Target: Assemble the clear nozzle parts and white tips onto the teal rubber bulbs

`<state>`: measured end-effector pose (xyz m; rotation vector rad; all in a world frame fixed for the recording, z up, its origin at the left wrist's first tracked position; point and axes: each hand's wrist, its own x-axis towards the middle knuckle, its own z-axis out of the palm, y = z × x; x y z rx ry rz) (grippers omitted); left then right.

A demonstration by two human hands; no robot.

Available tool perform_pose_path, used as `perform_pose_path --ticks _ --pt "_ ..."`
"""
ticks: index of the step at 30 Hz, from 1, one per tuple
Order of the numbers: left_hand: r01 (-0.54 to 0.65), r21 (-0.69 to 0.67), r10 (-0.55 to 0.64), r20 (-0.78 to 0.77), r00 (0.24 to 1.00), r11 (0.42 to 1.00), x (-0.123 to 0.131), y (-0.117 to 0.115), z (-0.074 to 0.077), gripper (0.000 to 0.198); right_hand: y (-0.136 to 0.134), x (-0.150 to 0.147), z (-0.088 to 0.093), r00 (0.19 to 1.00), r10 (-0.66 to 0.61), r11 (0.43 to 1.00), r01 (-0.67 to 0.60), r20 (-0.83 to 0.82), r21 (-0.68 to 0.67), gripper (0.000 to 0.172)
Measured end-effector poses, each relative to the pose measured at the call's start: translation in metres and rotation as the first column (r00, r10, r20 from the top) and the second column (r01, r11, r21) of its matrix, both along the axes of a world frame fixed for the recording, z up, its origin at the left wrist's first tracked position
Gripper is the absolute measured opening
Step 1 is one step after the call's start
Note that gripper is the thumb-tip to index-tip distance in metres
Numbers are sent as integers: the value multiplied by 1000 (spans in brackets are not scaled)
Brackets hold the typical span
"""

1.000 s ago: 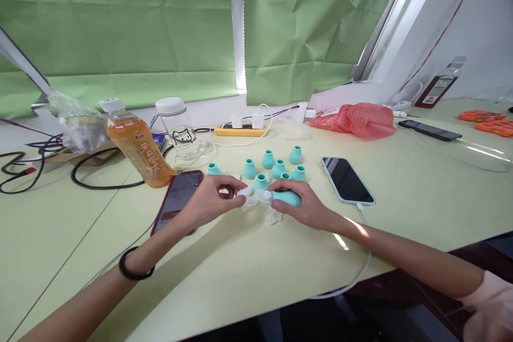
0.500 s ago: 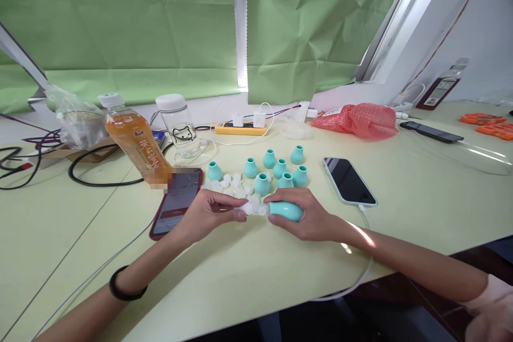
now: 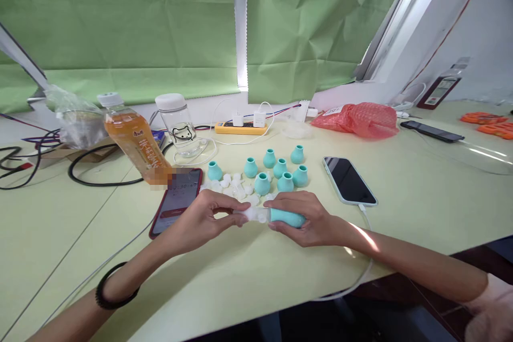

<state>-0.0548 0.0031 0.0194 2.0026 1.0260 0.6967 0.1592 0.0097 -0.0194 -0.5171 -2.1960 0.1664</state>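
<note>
My right hand [image 3: 310, 219] is closed round a teal squeeze bulb [image 3: 286, 217], which lies on its side above the table with its mouth to the left. A translucent white plastic nozzle [image 3: 258, 215] meets the bulb's mouth, and my left hand [image 3: 214, 216] pinches its far end between thumb and fingers. How deep the nozzle sits in the bulb I cannot tell. Just beyond my hands, several more teal bulbs [image 3: 262, 184] stand upright with their openings up. Among them lies a loose pile of small translucent white plastic parts [image 3: 238, 188].
A red-cased phone [image 3: 176, 206] lies by my left forearm, behind it an orange drink bottle [image 3: 136, 141] and a clear bottle [image 3: 180, 131]. To the right, a phone [image 3: 348, 180] is plugged into a white cable. Farther back are a yellow power strip [image 3: 240, 128] and pink bubble wrap [image 3: 356, 120].
Both hands have dipped slightly with the bulb and nozzle still held end to end. The nozzle now lines up straighter with the bulb. My left forearm has shifted a little left and down.
</note>
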Motion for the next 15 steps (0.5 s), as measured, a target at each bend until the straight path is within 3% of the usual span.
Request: perform_pose_path --ticks 11,15 --pt "-61 -86 66 59 996 994 1 0 -4 26 -3 -5 -1 999 -8 999 6 -32 -49 26" --pt "-59 -66 68 139 988 996 6 4 9 28 -3 -4 2 994 7 992 -21 -108 -126 32"
